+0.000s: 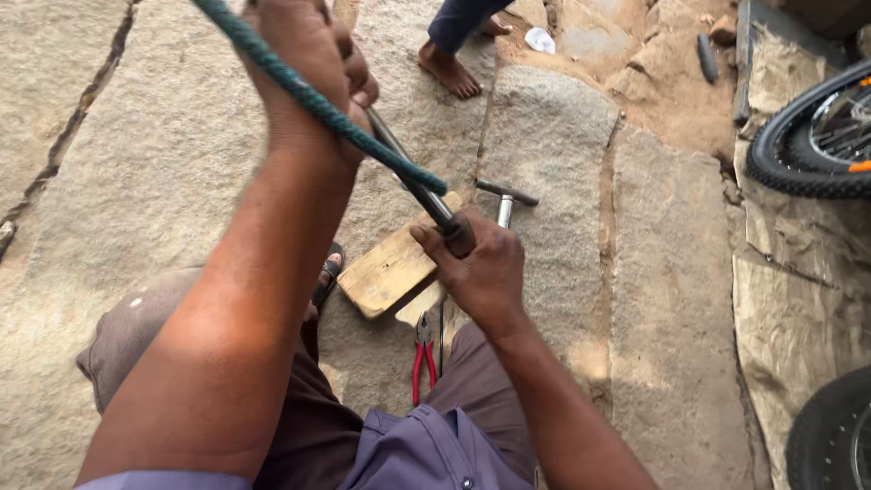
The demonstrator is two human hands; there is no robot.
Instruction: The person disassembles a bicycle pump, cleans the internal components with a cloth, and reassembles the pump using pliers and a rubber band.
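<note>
Head view: left hand (304, 68), upper centre of the frame, grips a green hose (318, 104); right hand (481, 272), mid-frame, closes its grip on the dark nozzle (454, 231). Below lie a wooden block (386, 272), red-handled pliers (423, 358) and a pump handle (506, 192). Bicycle tyres (798, 154) occupy the right edge; a bare foot (449, 71) stands at the top.

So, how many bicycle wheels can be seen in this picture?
2. One black-tyred bicycle wheel with spokes is at the upper right edge; another black tyre is in the lower right corner. Both are cut off, and more may be hidden.
</note>
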